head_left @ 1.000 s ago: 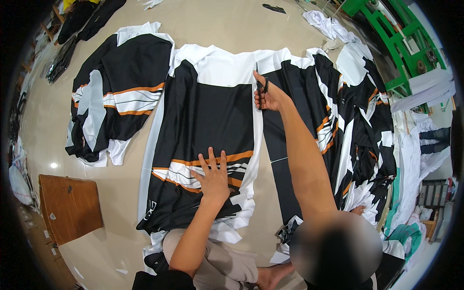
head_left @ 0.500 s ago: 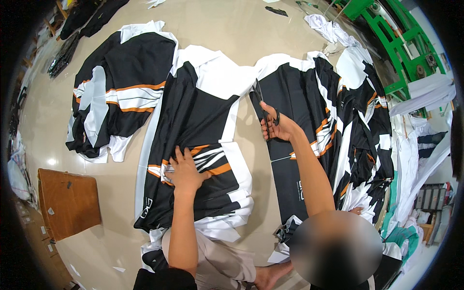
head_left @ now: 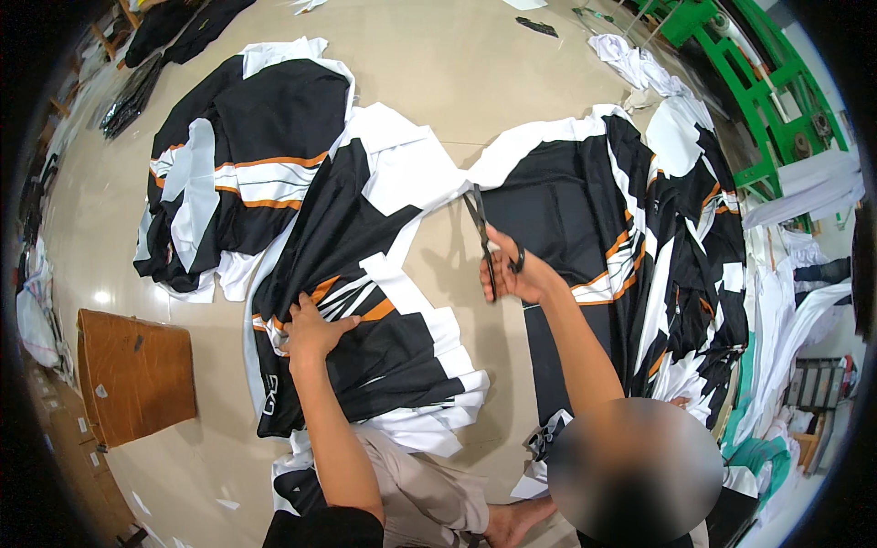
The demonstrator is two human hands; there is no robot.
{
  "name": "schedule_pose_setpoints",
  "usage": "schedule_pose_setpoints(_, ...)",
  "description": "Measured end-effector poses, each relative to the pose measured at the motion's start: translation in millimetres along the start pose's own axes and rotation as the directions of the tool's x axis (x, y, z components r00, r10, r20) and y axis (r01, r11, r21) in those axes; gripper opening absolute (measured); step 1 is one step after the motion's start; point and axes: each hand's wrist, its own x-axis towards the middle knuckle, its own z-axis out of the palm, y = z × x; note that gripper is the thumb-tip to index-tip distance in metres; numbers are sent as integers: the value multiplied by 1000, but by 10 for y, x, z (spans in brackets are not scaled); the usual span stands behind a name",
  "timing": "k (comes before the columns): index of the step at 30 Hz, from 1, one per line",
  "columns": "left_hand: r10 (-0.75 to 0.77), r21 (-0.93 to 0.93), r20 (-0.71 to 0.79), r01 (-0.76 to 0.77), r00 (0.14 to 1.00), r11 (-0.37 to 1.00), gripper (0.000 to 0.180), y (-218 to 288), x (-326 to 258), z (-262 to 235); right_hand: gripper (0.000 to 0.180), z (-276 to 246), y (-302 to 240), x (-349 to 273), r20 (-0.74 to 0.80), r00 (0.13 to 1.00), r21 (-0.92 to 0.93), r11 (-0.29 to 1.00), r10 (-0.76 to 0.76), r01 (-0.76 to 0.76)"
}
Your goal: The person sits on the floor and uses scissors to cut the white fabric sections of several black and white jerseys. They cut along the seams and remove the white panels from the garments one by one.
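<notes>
In my right hand (head_left: 513,269) is a pair of dark scissors (head_left: 480,222), fingers closed round the handles. Its narrow blades point away from me, and their tips meet the white fabric strip (head_left: 468,177) that joins two printed pieces. My left hand (head_left: 312,331) presses on the left fabric panel (head_left: 365,342), black with orange and white stripes, its thumb stretched out to the right. Folds gather round these fingers. To the right lies the other black fabric piece (head_left: 548,196), with a white upper border and the same stripes. A blurred patch covers part of my right arm.
Another black, white and orange piece (head_left: 274,114) lies at the far left. A brown cardboard box (head_left: 137,374) stands on the glossy floor. More crumpled printed fabric (head_left: 690,283) is heaped at the right, with a green metal frame (head_left: 776,100) behind it.
My left hand has moved left, dragging the left panel along. My right hand and the scissors have shifted slightly left and nearer me. The strip between the two pieces now looks stretched.
</notes>
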Motion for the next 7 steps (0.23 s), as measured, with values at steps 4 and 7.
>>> schedule_pose_setpoints(4,-6,-1,6,6,1000,1000,123,-42,-6,-45,72,74,457,-404,-70,997,-104,994,23,-30)
schedule_pose_setpoints(7,45,-1,-75,-45,996,999,108,41,50,-49,71,73,578,-591,-160,985,-196,977,56,-87)
